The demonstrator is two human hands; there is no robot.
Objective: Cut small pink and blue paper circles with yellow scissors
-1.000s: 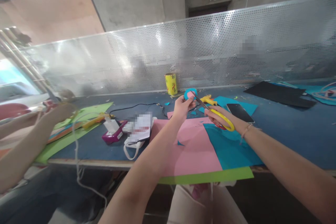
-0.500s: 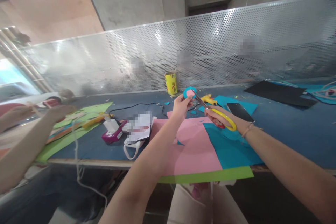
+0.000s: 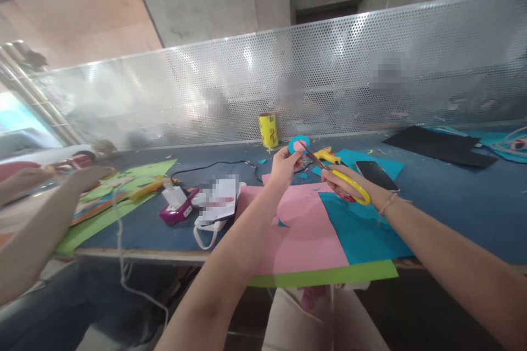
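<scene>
A small round paper piece (image 3: pixel 293 146), blue with a pink centre, is pinched in the fingers of my left hand (image 3: pixel 286 164) above the table. My right hand (image 3: pixel 335 178) grips scissors (image 3: pixel 354 185) with yellow and red handles; their blades reach left to the edge of the round piece. Beneath my hands lie a pink paper sheet (image 3: pixel 304 230) and a blue paper sheet (image 3: pixel 370 236), with a green sheet (image 3: pixel 362 272) showing below them. On the pink sheet rests a small blue paper scrap (image 3: pixel 282 223).
Behind my hands stand a yellow cylinder (image 3: pixel 268 130) and a yellow glue gun (image 3: pixel 327 156). A phone (image 3: pixel 376 175) lies to the right, black sheets (image 3: pixel 436 145) farther off. To the left are a purple power strip (image 3: pixel 177 211), a cable and a co-worker's hands (image 3: pixel 84 178).
The scissors and the round piece have shifted only slightly against each other. My arms stay in nearly the same place. The co-worker's hands at the left have moved a little.
</scene>
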